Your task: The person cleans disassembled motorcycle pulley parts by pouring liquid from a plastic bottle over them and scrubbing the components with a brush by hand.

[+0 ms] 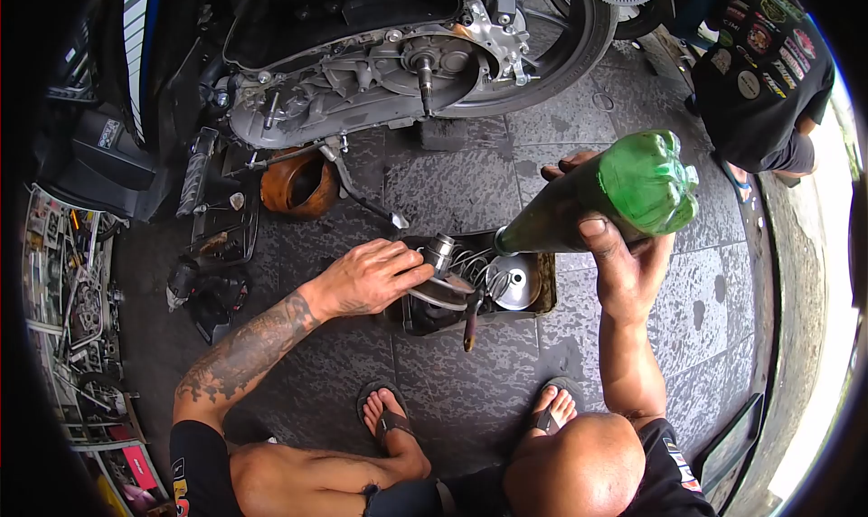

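**Green bottle (640, 190) — tipped, over the parts tray (548, 291)**

Plastic, dark toward the neck; likely light, soft-walled, perhaps slippery; best gripped round the middle. Long axis slanting: base high and to the right, mouth low and to the left. Right hand (626, 268): wrapped round its body. Left hand (372, 277): grasping a round metal part (441, 293) — by its edge.
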{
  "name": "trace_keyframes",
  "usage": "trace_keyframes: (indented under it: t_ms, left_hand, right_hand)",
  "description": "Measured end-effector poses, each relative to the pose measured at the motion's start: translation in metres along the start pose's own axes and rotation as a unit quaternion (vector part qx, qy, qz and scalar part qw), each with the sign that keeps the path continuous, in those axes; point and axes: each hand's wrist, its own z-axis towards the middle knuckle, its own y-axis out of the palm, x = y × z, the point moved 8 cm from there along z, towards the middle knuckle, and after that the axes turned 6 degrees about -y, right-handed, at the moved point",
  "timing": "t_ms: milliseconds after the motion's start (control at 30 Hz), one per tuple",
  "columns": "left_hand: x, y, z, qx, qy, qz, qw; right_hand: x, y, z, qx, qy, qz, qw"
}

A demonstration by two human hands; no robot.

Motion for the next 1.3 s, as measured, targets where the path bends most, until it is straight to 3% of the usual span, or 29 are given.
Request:
trace_keyframes:
  t_ms: [300,367,533,967,1067,1133,1300]
  left_hand:
    - [-0.009,0.005,0.016,-0.043,-0.089,-0.047,0.994]
    - [-0.026,0.012,0.015,-0.063,-0.215,-0.125,0.966]
    - [-0.046,0.026,0.007,-0.066,-0.386,-0.216,0.894]
    - [-0.055,0.032,0.008,-0.018,-0.404,-0.267,0.875]
    - [-0.063,0.042,0.002,-0.039,-0.452,-0.286,0.844]
    - [-0.066,0.054,-0.01,-0.052,-0.512,-0.35,0.783]
    - [-0.066,0.066,-0.015,-0.055,-0.517,-0.379,0.766]
  right_hand:
    - [-0.017,0.003,0.003,0.009,-0.05,0.009,0.999]
    - [-0.019,0.006,0.003,0.008,-0.053,0.025,0.998]
    - [-0.021,0.009,0.003,0.008,-0.059,0.046,0.997]
    - [-0.014,0.026,-0.003,-0.043,-0.041,0.075,0.995]
    - [-0.012,0.033,-0.006,-0.05,-0.047,0.092,0.993]
    - [-0.005,0.031,-0.011,-0.06,-0.035,0.062,0.996]
    - [0.0,0.029,-0.015,-0.058,-0.053,0.005,0.997]
